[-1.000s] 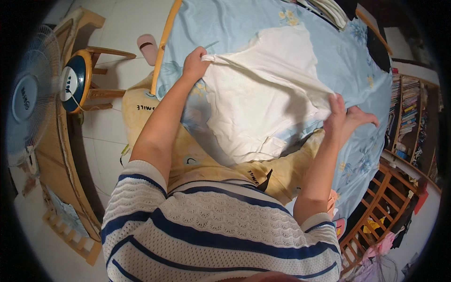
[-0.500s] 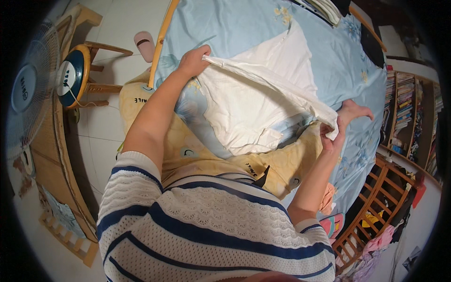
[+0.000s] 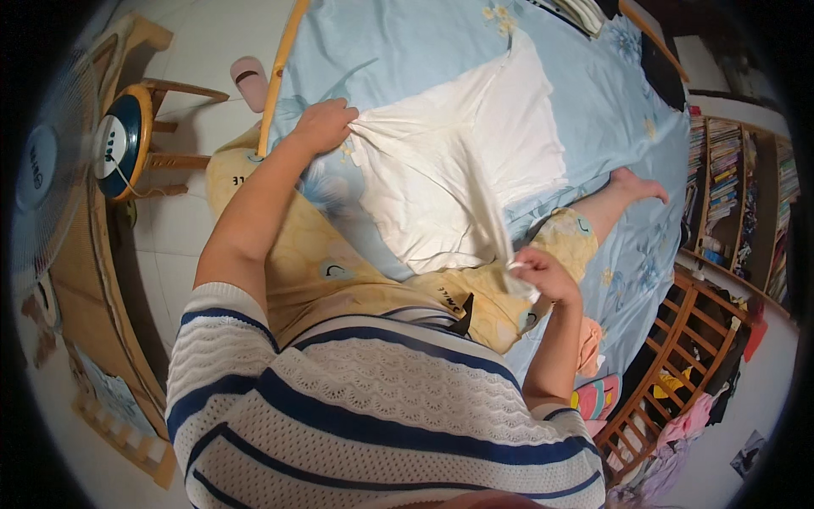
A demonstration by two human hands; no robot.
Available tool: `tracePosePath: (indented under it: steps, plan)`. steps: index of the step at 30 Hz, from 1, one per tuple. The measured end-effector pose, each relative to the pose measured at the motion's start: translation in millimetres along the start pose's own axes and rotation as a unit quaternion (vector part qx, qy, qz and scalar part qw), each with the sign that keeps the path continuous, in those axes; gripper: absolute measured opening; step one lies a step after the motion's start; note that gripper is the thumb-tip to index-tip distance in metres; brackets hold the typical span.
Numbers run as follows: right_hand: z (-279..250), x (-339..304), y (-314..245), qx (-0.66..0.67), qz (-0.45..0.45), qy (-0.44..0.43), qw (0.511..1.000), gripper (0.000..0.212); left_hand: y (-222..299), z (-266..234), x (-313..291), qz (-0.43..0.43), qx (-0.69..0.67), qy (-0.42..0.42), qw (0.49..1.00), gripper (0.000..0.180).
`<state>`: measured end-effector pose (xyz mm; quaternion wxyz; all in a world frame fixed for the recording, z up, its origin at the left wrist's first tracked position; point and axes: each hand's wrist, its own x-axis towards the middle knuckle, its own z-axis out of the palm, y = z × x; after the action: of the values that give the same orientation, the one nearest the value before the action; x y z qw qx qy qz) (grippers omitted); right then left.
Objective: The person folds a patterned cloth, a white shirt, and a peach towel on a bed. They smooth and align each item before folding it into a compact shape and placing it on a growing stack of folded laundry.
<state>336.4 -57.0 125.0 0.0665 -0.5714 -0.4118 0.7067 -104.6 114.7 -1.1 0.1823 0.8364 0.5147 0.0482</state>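
Note:
A thin white garment [image 3: 424, 182], its exact kind hard to tell, lies spread and creased across the bed in front of me. My left hand [image 3: 325, 125] is closed on its upper left corner, where folds fan out from the grip. At the lower right, over my thigh, my right hand [image 3: 547, 276] pinches another edge of it, and a narrow fold runs up from those fingers. The far part of the garment lies flat on the pale blue flowered sheet [image 3: 398, 42]. Its near edge reaches my yellow patterned trousers [image 3: 339, 263].
A fan [image 3: 42, 170] and a stool [image 3: 123, 144] stand to the left, with a pink slipper [image 3: 248, 83] on the floor. On the right are a bookshelf [image 3: 721, 182] and a wooden rack [image 3: 678, 356]. Folded clothes [image 3: 581, 13] lie at the bed's far edge.
My right hand has moved left and nearer to me, carrying its edge of the garment. The raised fold has swung from slanting rightward to nearly upright. My left hand is slightly lower and further left.

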Motion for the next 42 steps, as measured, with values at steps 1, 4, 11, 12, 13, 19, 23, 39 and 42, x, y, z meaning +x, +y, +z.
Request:
tracePosePath:
  steps: [1, 4, 11, 12, 13, 19, 23, 39, 42]
  plan:
    - [7, 3, -2, -0.046, 0.017, -0.051, 0.997, 0.008, -1, 0, 2, -0.007, -0.006, -0.010, 1.000, 0.013]
    - [18, 17, -14, -0.291, -0.034, -0.085, 0.952, 0.013, 7, -4, 5, 0.020, -0.010, 0.087, 0.996, 0.022]
    - [-50, 143, -65, -0.199, -0.108, 0.214, 0.950, 0.021, 22, 14, -8, 0.147, -0.069, 0.128, 0.978, 0.033]
    - [-62, 169, -75, -0.222, -0.122, 0.255, 0.933, 0.022, 22, 20, -8, 0.142, -0.070, 0.126, 0.979, 0.032]
    - [-75, 191, -86, -0.245, -0.134, 0.298, 0.913, 0.024, 23, 27, -5, 0.130, -0.083, 0.138, 0.978, 0.031]
    - [-107, 294, -170, -0.395, -0.095, 0.528, 0.746, 0.030, 27, 52, -5, 0.060, -0.129, 0.188, 0.972, 0.030]
    - [-115, 327, -180, -0.457, -0.042, 0.520, 0.721, 0.032, 24, 50, -5, 0.047, -0.135, 0.137, 0.980, 0.028]
    - [-236, 290, -58, 0.634, -0.211, 0.260, 0.698, 0.014, 18, 53, 0, 0.033, -0.169, 0.171, 0.970, 0.027]
    - [-239, 288, -42, 0.294, -0.045, 0.475, 0.828, 0.025, 18, 48, 2, 0.053, -0.183, 0.163, 0.968, 0.026]
